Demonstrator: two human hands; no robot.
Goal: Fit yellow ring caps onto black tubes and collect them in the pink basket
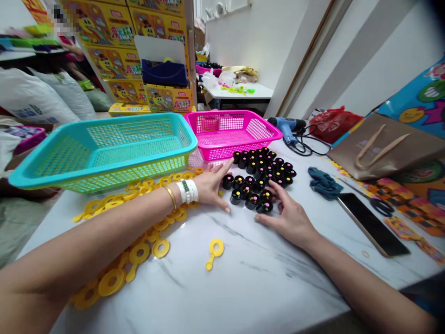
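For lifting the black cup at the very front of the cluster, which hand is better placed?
Right, I'd say. The right hand is open beside that black cup, thumb in front. The left hand is at the cluster's left edge, with other cups in between.

small black cups (pixel 252 201), pink or yellow dots showing at their tops, stand bunched together on the white, grey-veined desk (pixel 250 287).
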